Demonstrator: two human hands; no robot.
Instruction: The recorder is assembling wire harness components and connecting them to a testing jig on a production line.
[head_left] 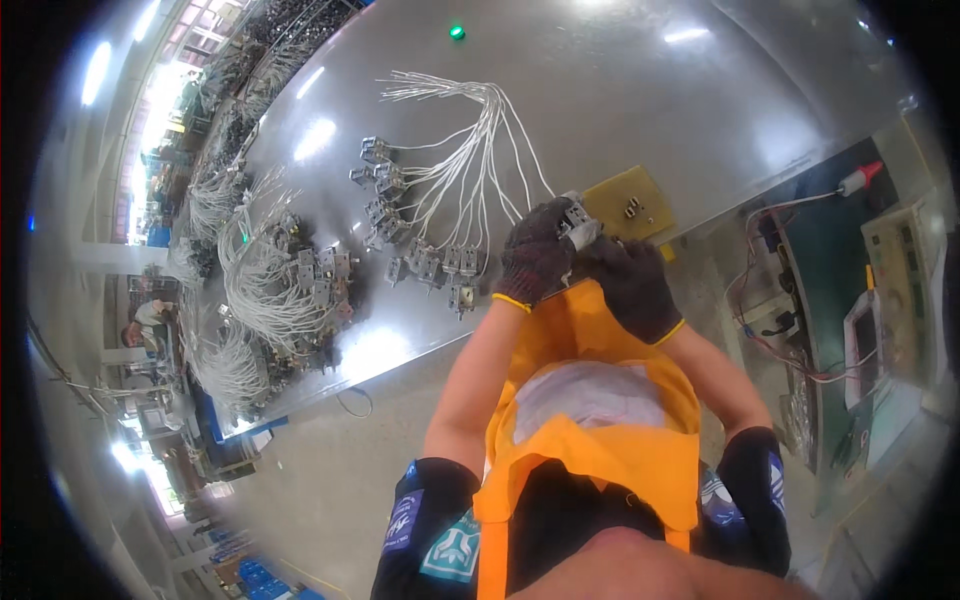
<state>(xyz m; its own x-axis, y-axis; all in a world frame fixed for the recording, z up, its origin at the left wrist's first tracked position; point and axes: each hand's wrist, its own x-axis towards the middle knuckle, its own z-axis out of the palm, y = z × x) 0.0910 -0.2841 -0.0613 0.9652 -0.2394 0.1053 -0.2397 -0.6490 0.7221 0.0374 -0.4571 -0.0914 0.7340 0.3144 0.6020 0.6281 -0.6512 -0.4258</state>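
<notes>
Both my hands wear dark gloves with yellow cuffs and meet at the table's near edge. My left hand is closed around a small metal-framed component with a white wire trailing from it. My right hand is right beside it, its fingers bent in toward the component's lower side; what they pinch is hidden. Just beyond both hands lies a yellow block with small metal pieces on top. To the left, several similar metal components sit in a curved row, their white wires gathered into one bundle.
A larger heap of wired components covers the left part of the shiny metal table. Right of the table is a green-topped surface with a cable ending in a red-and-white connector. An orange apron hangs before me.
</notes>
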